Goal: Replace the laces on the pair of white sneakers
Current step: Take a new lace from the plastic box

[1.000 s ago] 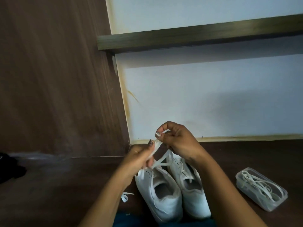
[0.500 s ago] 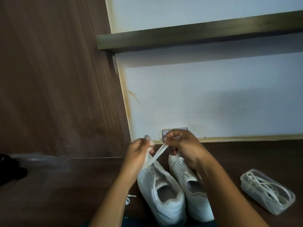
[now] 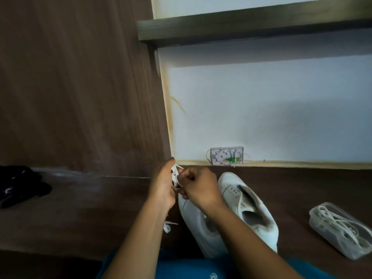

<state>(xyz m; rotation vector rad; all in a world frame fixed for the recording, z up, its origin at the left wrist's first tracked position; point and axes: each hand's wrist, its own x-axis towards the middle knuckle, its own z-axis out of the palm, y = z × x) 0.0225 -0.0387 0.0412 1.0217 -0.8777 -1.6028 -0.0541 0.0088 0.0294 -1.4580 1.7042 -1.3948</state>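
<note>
Lace [image 3: 175, 175], its length running 12 to 6 o'clock, pinched between curled fingers of left hand [image 3: 162, 188] and right hand [image 3: 200, 189]; near sneaker [image 3: 192, 224] lies at 5 o'clock, directly beneath.

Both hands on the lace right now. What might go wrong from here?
1. The lace is bunched between the left hand and the right hand, so it may twist or knot.
2. The right forearm lies across one sneaker, so a tug might drag that shoe toward the table's front edge.
</note>
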